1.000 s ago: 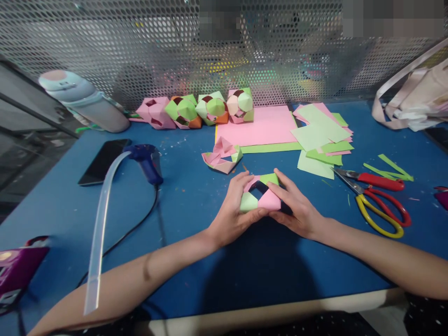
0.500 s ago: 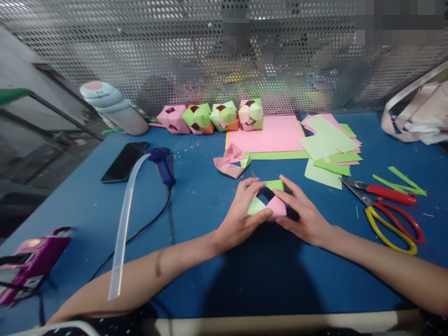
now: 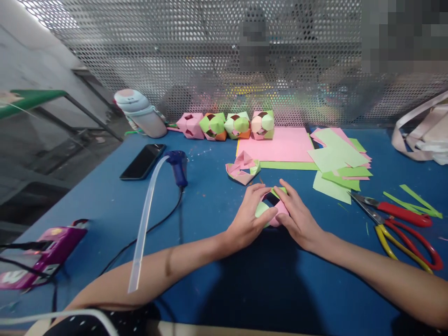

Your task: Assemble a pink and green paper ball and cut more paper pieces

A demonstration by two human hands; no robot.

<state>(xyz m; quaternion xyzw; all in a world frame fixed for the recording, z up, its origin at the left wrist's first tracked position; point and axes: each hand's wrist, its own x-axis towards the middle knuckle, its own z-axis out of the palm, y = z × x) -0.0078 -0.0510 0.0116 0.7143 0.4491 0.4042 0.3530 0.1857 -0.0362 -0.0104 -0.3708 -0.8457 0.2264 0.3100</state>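
Between my two hands is a folded paper ring (image 3: 262,210) in pink and green, with a dark opening at its middle. My left hand (image 3: 249,213) is closed on its left side, thumb along the near edge. On the other side my right hand (image 3: 297,217) grips the pink and bright green parts, its fingers over the top. Just beyond lies another folded paper piece (image 3: 244,168), pink and green, resting on the blue table. Farther back stand several finished-looking paper balls (image 3: 214,126) in a row, pink, green and orange.
A glue gun (image 3: 179,168) with a long glue stick lies left, near a phone (image 3: 143,162), a bottle (image 3: 142,114) and a purple power strip (image 3: 59,252). Paper sheets (image 3: 276,143), loose cut pieces (image 3: 338,149), scissors (image 3: 388,228) and green strips (image 3: 416,200) lie back and right.
The view has shifted, so the table things appear farther right and slightly lower. My right fingers have moved inward over the paper ring, and both hands still hold it.
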